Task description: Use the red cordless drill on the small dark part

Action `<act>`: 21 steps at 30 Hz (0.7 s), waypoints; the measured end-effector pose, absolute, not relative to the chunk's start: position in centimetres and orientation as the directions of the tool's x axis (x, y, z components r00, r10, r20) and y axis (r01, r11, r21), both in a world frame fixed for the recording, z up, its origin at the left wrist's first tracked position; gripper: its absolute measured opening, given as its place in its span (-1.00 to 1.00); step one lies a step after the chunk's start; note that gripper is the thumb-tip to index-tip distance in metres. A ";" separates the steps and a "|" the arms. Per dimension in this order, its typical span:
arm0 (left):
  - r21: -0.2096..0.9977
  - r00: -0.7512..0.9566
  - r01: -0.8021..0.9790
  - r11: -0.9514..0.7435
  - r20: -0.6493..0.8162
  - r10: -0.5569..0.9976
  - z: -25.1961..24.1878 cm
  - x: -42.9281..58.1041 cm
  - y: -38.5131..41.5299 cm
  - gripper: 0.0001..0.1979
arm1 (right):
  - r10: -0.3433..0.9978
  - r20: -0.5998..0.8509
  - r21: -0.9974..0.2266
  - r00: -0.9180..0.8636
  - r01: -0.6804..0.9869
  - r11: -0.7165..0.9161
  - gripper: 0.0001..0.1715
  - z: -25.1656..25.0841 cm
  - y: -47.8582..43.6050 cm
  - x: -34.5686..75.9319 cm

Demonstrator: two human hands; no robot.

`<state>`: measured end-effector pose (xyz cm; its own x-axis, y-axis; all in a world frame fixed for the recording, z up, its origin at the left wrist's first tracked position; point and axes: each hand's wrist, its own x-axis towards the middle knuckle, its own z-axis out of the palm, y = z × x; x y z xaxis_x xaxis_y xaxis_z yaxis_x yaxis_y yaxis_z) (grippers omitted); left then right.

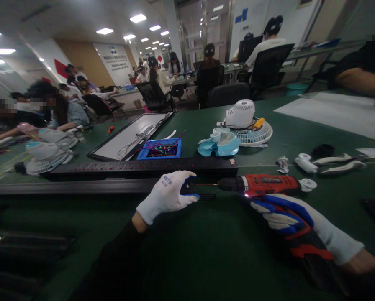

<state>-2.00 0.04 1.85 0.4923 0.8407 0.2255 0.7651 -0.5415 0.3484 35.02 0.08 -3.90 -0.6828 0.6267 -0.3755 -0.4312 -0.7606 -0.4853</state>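
Observation:
My right hand (288, 217), in a white and blue glove, is wrapped round the grip of a red and black cordless drill (263, 184) lying level above the green table (206, 251). The drill's bit points left into a small black part (189, 187). My left hand (167, 195), in a white glove, pinches that black part at the bit's tip. A small light glows under the drill's chuck. Just behind both hands runs a long black power strip (137, 166).
Behind the strip sit a blue tray of wires (160, 149), a flat panel in a black frame (129, 136), a light blue fan blade (219, 144), a white fan motor on its grille (247, 121) and white fan parts (325, 162). Other people work at neighbouring tables.

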 end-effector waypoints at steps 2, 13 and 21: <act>0.350 0.490 0.767 -0.538 0.221 0.843 1.9 -2.0 0.0 -0.39 | 0.616 -0.394 -0.463 -0.682 -0.431 -0.774 -0.67 -3.7 0.1 34.9; 0.357 0.481 0.771 -0.528 0.218 0.849 1.9 -2.0 -0.1 -0.39 | 0.611 -0.403 -0.449 -0.682 -0.434 -0.781 -0.64 -3.0 -0.1 34.2; 0.361 0.488 0.764 -0.535 0.219 0.845 1.9 -2.0 0.0 -0.39 | 0.601 -0.428 -0.444 -0.675 -0.421 -0.791 -0.62 -3.0 0.0 34.5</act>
<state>-2.01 -0.05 1.93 0.4877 0.8450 0.2194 0.7643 -0.5347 0.3605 34.46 0.03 -3.01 -0.6751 0.6006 -0.4284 -0.4215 -0.7906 -0.4443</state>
